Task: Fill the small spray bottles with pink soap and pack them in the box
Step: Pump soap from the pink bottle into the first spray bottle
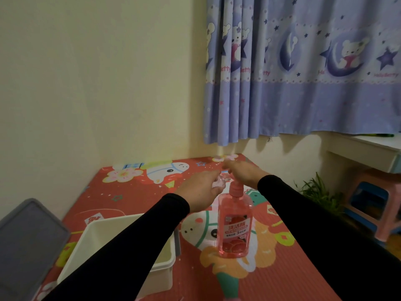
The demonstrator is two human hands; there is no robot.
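A grey lid lies at far left on the red cartoon mat. Beside it stands the white box, under my left sleeve. My left hand curls its fingers round a small clear spray bottle, held just left of the pump on the pink soap bottle. My right hand rests over that pump; its finger position cannot be determined.

left hand grips small clear bottle, seemingly | right hand on soap pump
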